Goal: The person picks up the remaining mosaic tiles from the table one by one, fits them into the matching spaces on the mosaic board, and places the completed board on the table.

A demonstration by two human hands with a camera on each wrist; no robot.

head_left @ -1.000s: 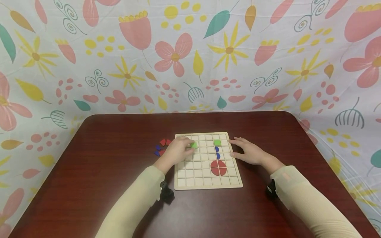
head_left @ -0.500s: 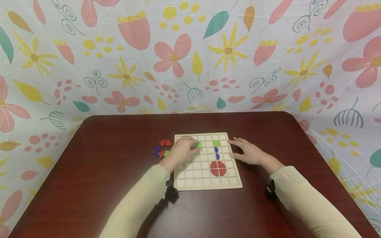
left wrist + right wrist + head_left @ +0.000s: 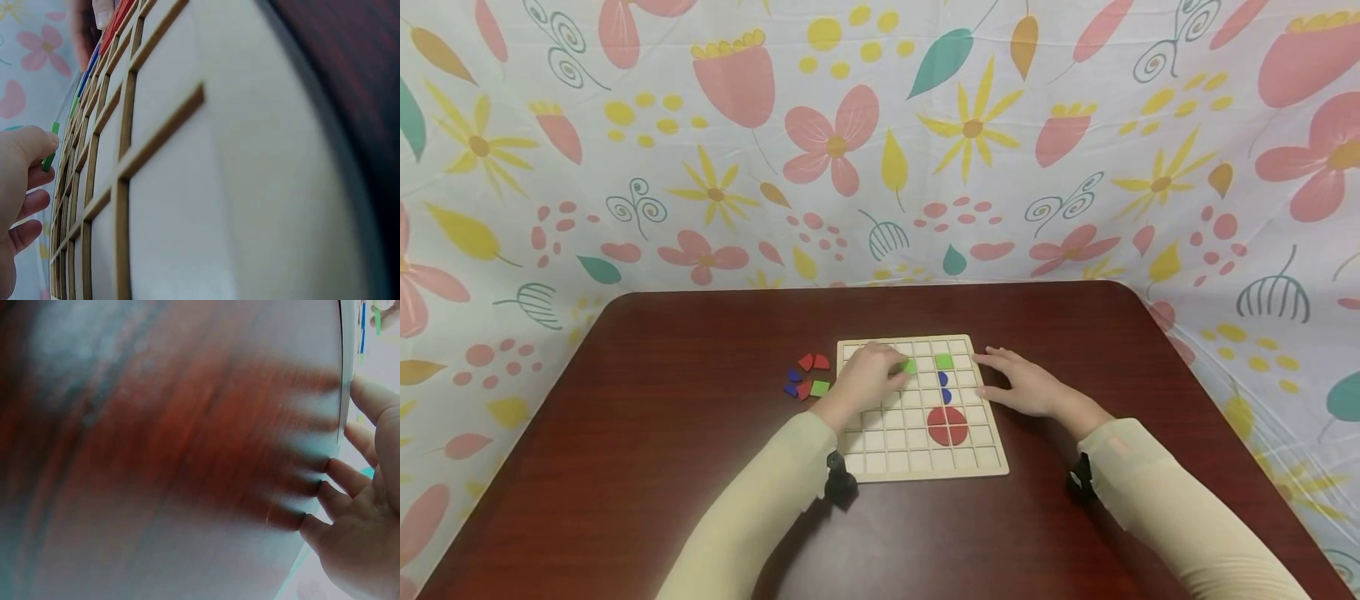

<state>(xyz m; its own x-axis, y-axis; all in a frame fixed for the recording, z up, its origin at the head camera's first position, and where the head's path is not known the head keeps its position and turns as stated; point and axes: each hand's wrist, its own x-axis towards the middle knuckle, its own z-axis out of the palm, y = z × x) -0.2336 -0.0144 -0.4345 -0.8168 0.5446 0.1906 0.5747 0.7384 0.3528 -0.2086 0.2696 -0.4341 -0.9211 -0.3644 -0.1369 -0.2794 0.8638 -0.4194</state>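
My left hand (image 3: pixel 868 375) pinches a green square tile (image 3: pixel 51 147) between thumb and fingers over the upper part of a pale wooden grid board (image 3: pixel 887 437). In the left wrist view the tile stands on edge, just off the grid. Fingers of my right hand (image 3: pixel 1022 383) are spread and touch the board's right edge and the table beside it. Set in the grid are another green square (image 3: pixel 943 362), two blue rounded pieces (image 3: pixel 946 397) below it, and a red disc (image 3: pixel 947 426) made of quarter pieces. The left hand covers some upper-left cells.
Left of the board lies a loose group of pieces: red quarter pieces (image 3: pixel 822 362), blue pieces (image 3: pixel 791 390) and a green square piece (image 3: pixel 820 388). All rests on a dark reddish-brown table (image 3: pixel 700 467). Behind it hangs a flower-print cloth (image 3: pixel 850 225).
My left hand has moved right over the board, carrying the green square tile. The loose green square beside the board, first covered, now shows fully. My right hand has stayed at the board's edge.
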